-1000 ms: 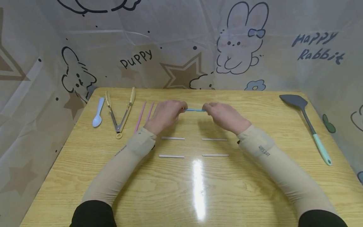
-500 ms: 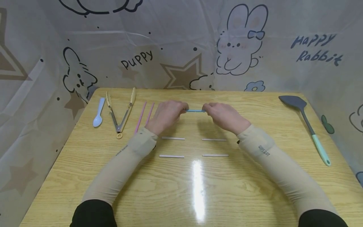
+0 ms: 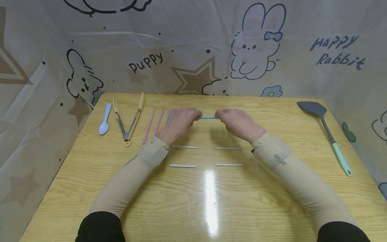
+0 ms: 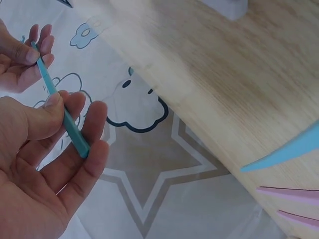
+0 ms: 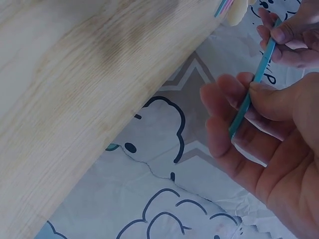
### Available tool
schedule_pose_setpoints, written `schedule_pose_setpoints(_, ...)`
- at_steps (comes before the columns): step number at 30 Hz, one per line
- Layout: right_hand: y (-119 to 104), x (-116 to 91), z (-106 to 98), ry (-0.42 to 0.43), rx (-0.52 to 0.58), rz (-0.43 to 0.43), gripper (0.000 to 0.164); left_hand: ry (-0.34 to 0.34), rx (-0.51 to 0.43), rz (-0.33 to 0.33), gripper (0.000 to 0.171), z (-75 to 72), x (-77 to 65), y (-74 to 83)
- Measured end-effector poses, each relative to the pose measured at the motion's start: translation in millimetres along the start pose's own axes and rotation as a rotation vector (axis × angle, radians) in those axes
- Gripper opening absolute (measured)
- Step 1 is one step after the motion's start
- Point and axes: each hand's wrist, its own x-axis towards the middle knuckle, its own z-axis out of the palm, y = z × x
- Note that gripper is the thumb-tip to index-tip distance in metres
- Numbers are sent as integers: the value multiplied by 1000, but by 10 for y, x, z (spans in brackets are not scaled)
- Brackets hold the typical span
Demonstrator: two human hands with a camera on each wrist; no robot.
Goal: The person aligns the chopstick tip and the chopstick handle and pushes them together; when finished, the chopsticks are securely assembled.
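A thin blue stick (image 3: 208,117) is held level above the far part of the table, one end in each hand. My left hand (image 3: 180,122) pinches its left end. My right hand (image 3: 241,124) pinches the right end. In the left wrist view the stick (image 4: 74,130) lies between thumb and fingers, and it looks straight. The right wrist view shows the thumb pressing the stick (image 5: 252,89) against the fingers. Another blue stick (image 3: 168,116) lies on the table, partly behind my left hand. Beside it lie two pink sticks (image 3: 149,126).
Short white sticks (image 3: 182,166) lie in two rows on the wooden table (image 3: 169,208). Tongs (image 3: 126,134) lie spread at the left, near a pale blue spoon (image 3: 104,122). A spatula (image 3: 331,134) with a mint handle lies at the right. A printed cloth (image 3: 187,43) hangs behind.
Both hands have kept their grip on the blue stick and drawn very slightly closer together. More of the blue stick lying behind the left hand shows now.
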Motion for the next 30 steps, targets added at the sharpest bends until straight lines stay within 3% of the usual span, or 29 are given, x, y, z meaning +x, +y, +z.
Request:
schedule_pose_setpoints(19, -3, -5, 32, 35, 2, 16, 28, 44, -3, 58, 15, 45, -4, 15)
schedule_pose_setpoints(26, -45, 38, -6, 37, -49, -28, 26, -72, 39, 22, 6, -30, -33, 45)
schedule_pose_setpoints(30, -71, 98, -52, 87, -108, -84, 21, -122, 33, 7, 14, -127, -38, 73)
